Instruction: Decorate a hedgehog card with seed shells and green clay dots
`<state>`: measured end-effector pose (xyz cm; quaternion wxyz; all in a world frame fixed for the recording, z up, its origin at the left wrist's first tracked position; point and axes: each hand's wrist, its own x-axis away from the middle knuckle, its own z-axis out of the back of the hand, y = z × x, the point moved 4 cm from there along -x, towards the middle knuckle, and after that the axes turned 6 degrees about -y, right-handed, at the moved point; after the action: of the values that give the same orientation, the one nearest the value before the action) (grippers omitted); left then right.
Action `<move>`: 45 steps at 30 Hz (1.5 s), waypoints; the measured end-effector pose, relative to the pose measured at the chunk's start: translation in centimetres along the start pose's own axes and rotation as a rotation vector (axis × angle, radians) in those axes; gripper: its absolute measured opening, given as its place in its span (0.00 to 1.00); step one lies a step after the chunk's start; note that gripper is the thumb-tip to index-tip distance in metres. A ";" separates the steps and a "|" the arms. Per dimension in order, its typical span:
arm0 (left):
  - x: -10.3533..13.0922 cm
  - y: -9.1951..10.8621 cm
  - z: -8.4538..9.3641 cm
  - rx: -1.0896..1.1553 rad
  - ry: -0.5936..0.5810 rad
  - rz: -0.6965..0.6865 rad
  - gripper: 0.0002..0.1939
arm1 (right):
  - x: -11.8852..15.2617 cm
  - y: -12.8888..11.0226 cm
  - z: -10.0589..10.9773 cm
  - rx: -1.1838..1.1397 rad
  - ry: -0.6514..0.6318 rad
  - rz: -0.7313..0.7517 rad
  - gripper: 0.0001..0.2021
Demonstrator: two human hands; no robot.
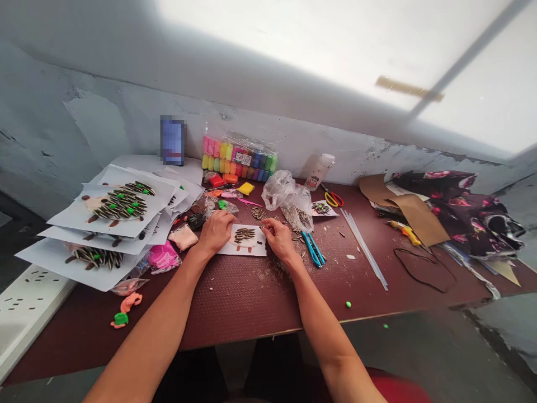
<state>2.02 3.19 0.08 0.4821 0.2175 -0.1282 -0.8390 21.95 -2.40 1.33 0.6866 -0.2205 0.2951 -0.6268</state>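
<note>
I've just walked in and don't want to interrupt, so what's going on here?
A person's left hand is at the upper left of a small white card, and the right hand is at its upper right; anything between the fingertips is too small to tell. Dark seeds cover part of the card's figure. Larger sheets with seeded figures are stacked on the left.

Glare above, soft detail below

White glare washes out the upper right, crossed by a dark diagonal band; the wall [138, 95] dims to grey leftward; light on the table [251, 291] is moderate, the floor [423, 347] dark; wide-angle stretch bends the edges; fine detail on the card [226, 248] is soft; mosaic blocks cover the phone [172, 141].
</note>
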 end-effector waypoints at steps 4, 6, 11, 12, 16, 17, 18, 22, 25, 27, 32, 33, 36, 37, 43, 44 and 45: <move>0.0 0.2 -0.3 0.025 -0.005 -0.046 0.16 | 0.0 -0.2 -0.4 0.109 -0.041 0.055 0.16; 0.1 0.3 -0.4 0.040 -0.011 -0.061 0.17 | 0.0 -0.3 -0.7 0.164 -0.072 0.060 0.17; 0.1 0.5 -0.7 0.074 -0.033 -0.087 0.18 | 0.0 -0.7 -1.0 0.216 -0.099 0.042 0.15; 0.1 0.5 -0.8 0.078 -0.040 -0.088 0.17 | 0.0 -0.8 -1.0 0.217 -0.101 0.030 0.14; 0.0 0.5 -0.9 0.081 -0.063 -0.084 0.17 | -0.3 -1.3 -0.9 0.193 -0.096 -0.002 0.10; 0.1 0.5 -1.0 0.079 -0.066 -0.082 0.18 | -0.4 -1.3 -0.9 0.183 -0.092 -0.001 0.09; 0.1 0.5 -1.0 0.076 -0.070 -0.079 0.18 | -0.5 -1.3 -0.9 0.173 -0.091 0.005 0.09; 0.1 0.5 -1.0 0.074 -0.080 -0.070 0.18 | -0.8 -0.7 -1.0 0.141 -0.086 0.028 0.10; 0.1 0.5 -1.0 0.073 -0.076 -0.065 0.17 | -1.0 -0.3 -1.1 0.125 -0.075 0.041 0.11; 0.1 0.4 -1.0 0.061 -0.071 -0.063 0.17 | -1.1 -0.3 -1.1 0.128 -0.076 0.043 0.11; 0.1 0.5 -1.0 0.040 -0.074 -0.066 0.17 | -1.4 -0.6 -1.1 0.155 -0.105 -0.005 0.08; 0.1 0.5 -1.0 0.037 -0.074 -0.067 0.18 | -1.4 -0.6 -1.1 0.153 -0.109 -0.010 0.07; 0.1 0.5 -1.0 0.028 -0.075 -0.069 0.18 | -1.6 -0.7 -1.2 0.141 -0.119 -0.001 0.07; 0.1 0.5 -1.0 0.026 -0.076 -0.069 0.18 | -1.7 -0.7 -1.2 0.138 -0.121 0.006 0.07; 0.0 0.5 -1.0 0.044 -0.089 -0.061 0.17 | -1.6 -0.7 -1.2 0.144 -0.134 0.020 0.07; 0.0 0.5 -1.0 0.045 -0.091 -0.061 0.17 | -1.6 -0.7 -1.2 0.141 -0.137 0.019 0.07; 0.0 0.4 -1.0 0.046 -0.093 -0.061 0.17 | -1.6 -0.7 -1.2 0.135 -0.141 0.019 0.07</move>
<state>2.84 2.95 -0.64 0.4446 0.1932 -0.1632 -0.8593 20.56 -0.83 1.19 0.7249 -0.2145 0.2052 -0.6217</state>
